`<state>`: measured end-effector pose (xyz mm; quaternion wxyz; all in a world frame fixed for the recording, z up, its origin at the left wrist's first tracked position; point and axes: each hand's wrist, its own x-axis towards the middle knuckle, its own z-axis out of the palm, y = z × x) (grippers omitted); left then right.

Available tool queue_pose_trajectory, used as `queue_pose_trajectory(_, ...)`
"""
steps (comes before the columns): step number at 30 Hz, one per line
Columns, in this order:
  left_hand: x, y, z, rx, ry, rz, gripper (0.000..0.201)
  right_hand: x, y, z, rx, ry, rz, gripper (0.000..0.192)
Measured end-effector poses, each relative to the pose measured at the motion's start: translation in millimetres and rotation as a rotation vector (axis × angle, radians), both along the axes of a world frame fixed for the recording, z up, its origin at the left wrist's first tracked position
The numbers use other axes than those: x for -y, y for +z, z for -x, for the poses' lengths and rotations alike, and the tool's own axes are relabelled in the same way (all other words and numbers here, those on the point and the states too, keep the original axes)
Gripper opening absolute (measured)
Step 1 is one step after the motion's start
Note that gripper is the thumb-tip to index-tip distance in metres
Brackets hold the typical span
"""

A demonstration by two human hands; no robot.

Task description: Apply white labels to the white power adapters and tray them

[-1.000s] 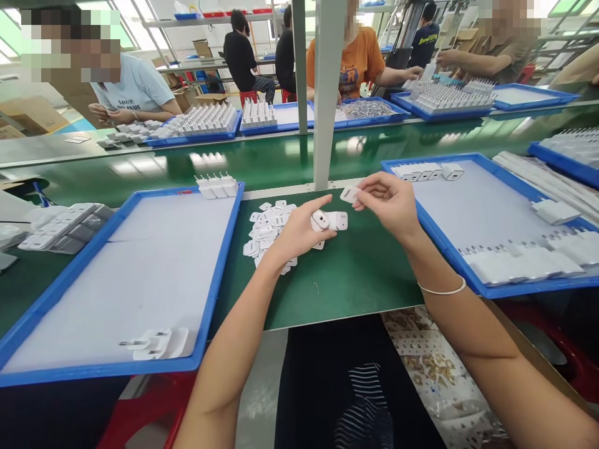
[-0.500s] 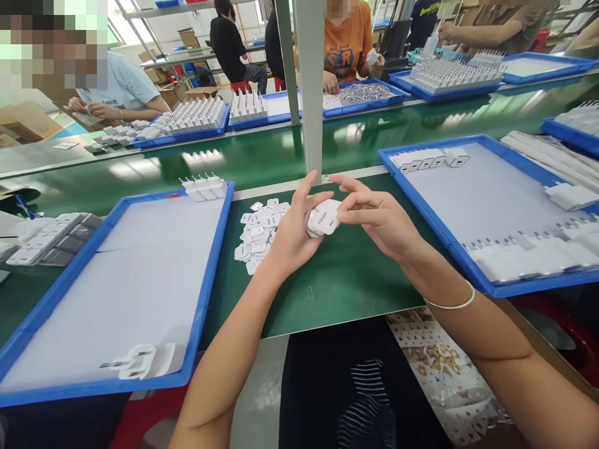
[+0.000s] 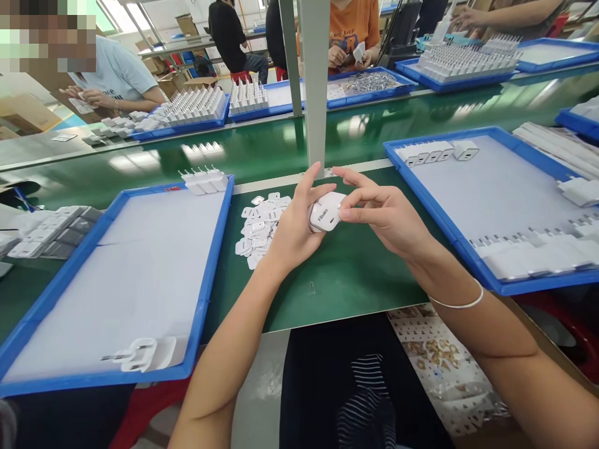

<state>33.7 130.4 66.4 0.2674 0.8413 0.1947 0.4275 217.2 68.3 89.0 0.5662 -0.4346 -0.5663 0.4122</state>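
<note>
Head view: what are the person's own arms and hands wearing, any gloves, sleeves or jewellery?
Both forearms are bare, with no sleeves in view. The left hand and right hand wear no gloves. A thin silver bangle circles the right wrist. No rings or watch show.

A small dark brand word (too blurred to be spelled out) is seen on the white charger [image 3: 327, 213], and partly hidden lettering on the orange shirt [image 3: 352, 28].

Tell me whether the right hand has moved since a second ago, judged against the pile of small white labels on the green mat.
Yes. The right hand came left toward the pile of small white labels, onto the white charger in the left hand.
</note>
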Motion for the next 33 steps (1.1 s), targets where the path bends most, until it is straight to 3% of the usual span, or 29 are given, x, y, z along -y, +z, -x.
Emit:
queue_pose_trajectory(5,2,1.4,-1,-0.005,0.018,0.013,0.076,1,2.4,2,-0.043,0.014,0.018,0.014)
queue_pose_trajectory(19,-2,-1.1,-1,-0.032,-0.007,-0.018,0.073,3,-3.6,10,-0.005,-0.13,-0.01,0.016)
queue_pose_trajectory(33,-6,-4.2,0,-0.062,-0.009,-0.142,0.073,3,-4.6,14,0.006,-0.158,0.01,0.018)
